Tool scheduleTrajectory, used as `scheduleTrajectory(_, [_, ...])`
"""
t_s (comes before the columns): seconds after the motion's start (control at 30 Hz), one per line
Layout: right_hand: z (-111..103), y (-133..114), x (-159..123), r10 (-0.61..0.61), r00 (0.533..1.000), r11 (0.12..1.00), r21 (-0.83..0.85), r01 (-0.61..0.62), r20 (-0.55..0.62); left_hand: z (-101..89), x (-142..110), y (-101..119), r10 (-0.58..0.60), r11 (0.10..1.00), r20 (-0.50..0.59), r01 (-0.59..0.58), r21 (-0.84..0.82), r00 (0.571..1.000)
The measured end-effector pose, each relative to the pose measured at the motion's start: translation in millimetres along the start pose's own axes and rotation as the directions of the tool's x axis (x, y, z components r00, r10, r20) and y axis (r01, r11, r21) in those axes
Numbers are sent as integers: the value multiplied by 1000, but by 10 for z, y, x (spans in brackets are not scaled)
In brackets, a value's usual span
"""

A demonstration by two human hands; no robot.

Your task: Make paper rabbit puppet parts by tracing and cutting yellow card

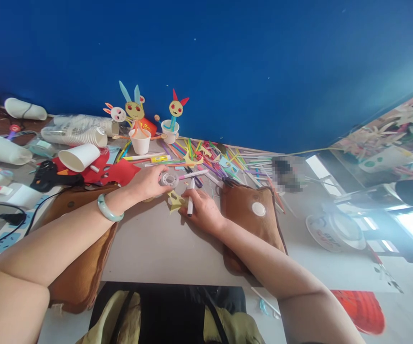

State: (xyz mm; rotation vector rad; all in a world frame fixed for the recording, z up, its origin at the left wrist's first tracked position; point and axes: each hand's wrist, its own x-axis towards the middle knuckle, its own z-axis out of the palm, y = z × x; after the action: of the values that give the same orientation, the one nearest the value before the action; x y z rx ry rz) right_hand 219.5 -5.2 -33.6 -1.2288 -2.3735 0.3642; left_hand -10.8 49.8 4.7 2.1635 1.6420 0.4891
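Observation:
My left hand (pixel 148 183), with a pale green bangle (pixel 108 209) on the wrist, rests on the table with fingers curled against a clear roll of tape (pixel 169 180). My right hand (pixel 202 210) grips a white marker pen (pixel 191 200), tip down, next to a small yellow paper cutout (pixel 175 200) lying between the two hands. Just behind the hands lie several coloured straws and sticks (pixel 224 160).
Paper-cup bunny figures (pixel 139 125) stand at the blue wall. Stacked white cups (pixel 81 134), red paper (pixel 115 173) and a black glue gun (pixel 50 176) lie left. Brown pouches (pixel 255 212) sit under both forearms. A white plate (pixel 335 232) is right.

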Motion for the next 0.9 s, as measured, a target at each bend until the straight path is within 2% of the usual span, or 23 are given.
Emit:
scheduleTrajectory(0.4, [0, 6, 2, 2, 1000, 1000, 9, -2, 4, 21, 12, -15, 27, 1000, 0, -27, -9, 1000])
scheduleTrajectory(0.63, [3, 8, 4, -1, 1000, 1000, 3, 1, 3, -17, -1, 37, -3, 1000, 42, 2, 15, 999])
scheduleTrajectory(0.9, [4, 9, 0, -3, 1000, 1000, 3, 3, 2, -38, -10, 56, 33, 999, 61, -32, -14, 998])
